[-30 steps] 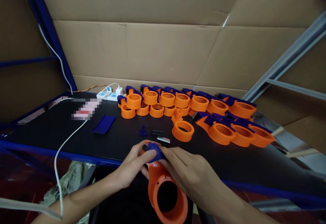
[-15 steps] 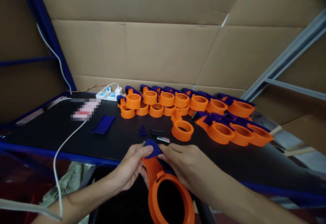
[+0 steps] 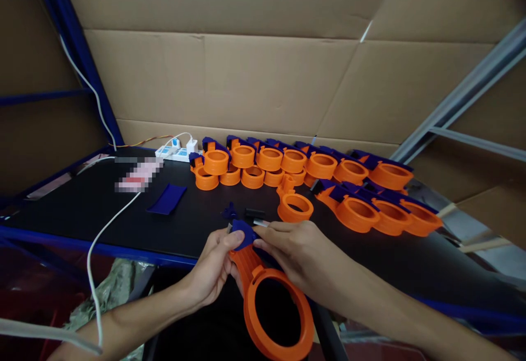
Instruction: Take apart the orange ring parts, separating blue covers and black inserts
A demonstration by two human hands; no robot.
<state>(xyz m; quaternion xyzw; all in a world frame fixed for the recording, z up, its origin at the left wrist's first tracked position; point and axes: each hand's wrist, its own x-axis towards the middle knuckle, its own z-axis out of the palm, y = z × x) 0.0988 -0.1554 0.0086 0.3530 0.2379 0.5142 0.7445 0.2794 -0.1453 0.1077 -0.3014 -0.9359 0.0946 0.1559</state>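
Observation:
In front of the table edge I hold a tape dispenser with a large orange ring and a dark blue piece at its top. My left hand is closed round the neck, its thumb pressing on the blue piece. On the other side, my right hand has its fingers closed at the blue piece's right edge; the fingertips are partly hidden. Just beyond the hands lie a small blue plastic part, a black strip and a metal strip, now partly covered by my right hand.
An orange dispenser body without a blue piece lies past my right hand. Several blue-and-orange dispensers are stacked at the back and right. A blue sheet, a power strip and a white cable are on the left.
Both hands and the dispenser have shifted slightly; the ring has swung a little up and right. My right hand has moved up over part of the metal strip.

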